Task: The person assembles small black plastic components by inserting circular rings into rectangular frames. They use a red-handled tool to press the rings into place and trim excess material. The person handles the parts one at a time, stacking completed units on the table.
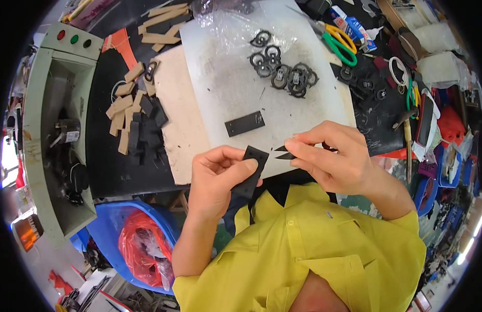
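Observation:
My left hand (220, 174) pinches a flat black rectangular piece (249, 177), thumb on its upper face, with small marks or holes near its top end. Just to the right, my right hand (337, 158) grips small thread snips (285, 153). Their two dark pointed blades stand apart, aimed at the black piece but not touching it; most of the handle is hidden in my fingers. A similar black strip (244, 124) lies on the white sheet (220, 93) beyond my hands. Farther off on that sheet sits a cluster of black ring-shaped parts (295, 78).
Tan and black blocks (127, 112) are piled at the left. A grey-green box with buttons (69, 57) stands beyond them. Scissors with green and yellow handles (341, 44) lie at the back right, near a blue-and-white carton (352, 25). A blue bin (108, 223) holds red plastic bags.

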Action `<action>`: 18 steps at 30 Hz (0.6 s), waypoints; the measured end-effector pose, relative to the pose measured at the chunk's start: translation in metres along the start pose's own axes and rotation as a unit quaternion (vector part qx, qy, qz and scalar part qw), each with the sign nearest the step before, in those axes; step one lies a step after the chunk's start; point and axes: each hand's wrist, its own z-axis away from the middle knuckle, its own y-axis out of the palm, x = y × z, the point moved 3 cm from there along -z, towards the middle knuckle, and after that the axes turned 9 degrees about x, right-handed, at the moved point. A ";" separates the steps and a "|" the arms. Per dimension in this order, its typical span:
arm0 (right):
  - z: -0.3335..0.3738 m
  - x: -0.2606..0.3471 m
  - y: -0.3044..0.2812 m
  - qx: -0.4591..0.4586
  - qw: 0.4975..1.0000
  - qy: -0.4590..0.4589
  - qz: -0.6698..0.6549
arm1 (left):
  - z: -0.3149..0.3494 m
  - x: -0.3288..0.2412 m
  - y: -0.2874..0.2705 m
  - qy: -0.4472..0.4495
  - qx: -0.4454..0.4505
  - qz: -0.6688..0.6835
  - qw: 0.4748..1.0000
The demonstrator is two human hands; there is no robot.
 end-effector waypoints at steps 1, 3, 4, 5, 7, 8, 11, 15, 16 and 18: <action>0.001 0.001 0.003 0.000 1.000 -0.003 0.000 | 0.000 0.000 -0.001 -0.010 0.004 -0.004 1.000; 0.001 0.000 0.009 0.002 1.000 -0.011 0.000 | -0.003 0.001 -0.002 -0.022 0.014 -0.008 1.000; 0.000 -0.001 0.011 0.003 1.000 -0.018 0.001 | -0.004 0.002 -0.002 -0.025 0.018 -0.010 0.999; -0.001 -0.002 0.013 0.004 1.000 -0.023 -0.001 | -0.004 0.003 -0.003 -0.030 0.021 -0.008 0.999; -0.004 -0.003 0.016 0.005 0.999 -0.034 -0.006 | -0.004 0.004 -0.004 -0.038 0.027 -0.006 0.999; -0.005 -0.004 0.017 0.020 0.999 -0.035 -0.006 | -0.005 0.004 -0.005 -0.047 0.029 -0.009 0.998; -0.007 -0.009 0.014 0.061 0.997 -0.037 -0.023 | -0.009 0.005 -0.008 -0.079 0.049 -0.008 0.996; -0.012 -0.014 0.013 0.142 0.986 -0.008 -0.081 | -0.008 0.009 -0.009 -0.088 0.071 -0.017 0.993; -0.013 -0.015 0.012 0.166 0.982 0.000 -0.088 | -0.008 0.010 -0.008 -0.072 0.066 -0.034 0.995; -0.014 -0.018 0.013 0.242 0.964 0.067 -0.093 | -0.005 0.011 -0.008 -0.015 0.040 -0.242 0.969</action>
